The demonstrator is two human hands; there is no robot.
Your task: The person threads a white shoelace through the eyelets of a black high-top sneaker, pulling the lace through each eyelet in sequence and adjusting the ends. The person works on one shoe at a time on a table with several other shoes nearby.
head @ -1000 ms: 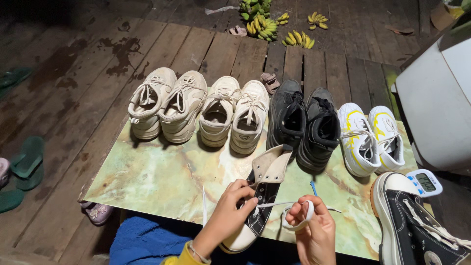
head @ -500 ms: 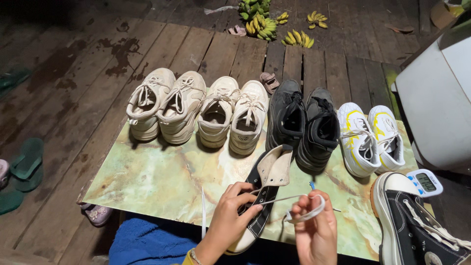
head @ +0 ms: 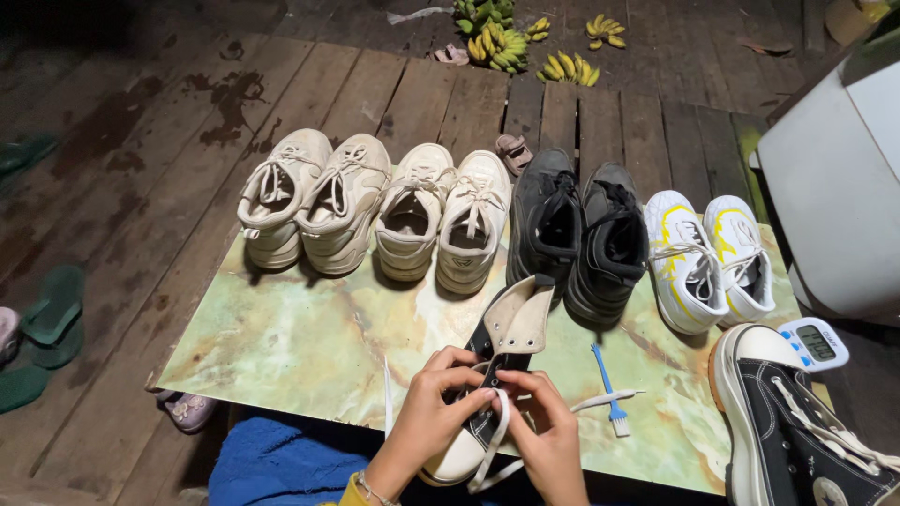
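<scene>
Two hands work at the near edge of the green marbled surface (head: 309, 328), both on one black high-top shoe (head: 497, 375) with a pale tongue folded outward. I see my left hand (head: 427, 412) closed around the shoe's side, bracing it toe-down toward me. My right hand (head: 548, 436) pinches the white lace (head: 497, 431) near the eyelets, fingers narrow on it; a loose length trails toward a small blue brush (head: 609, 384) lying just beside the shoe.

Handling, as I judge it: the canvas upper is soft and will collapse under grip, so hold at the stiffer rubber sole or heel. The lace is light, limp and slippery; take it close to its tip.

Behind stand two pairs of white sneakers (head: 375, 201), a black pair (head: 581, 230) and a white-and-yellow pair (head: 712, 258). A second black high-top (head: 797, 426) stands at my right, touching a small digital timer (head: 816, 342).
</scene>
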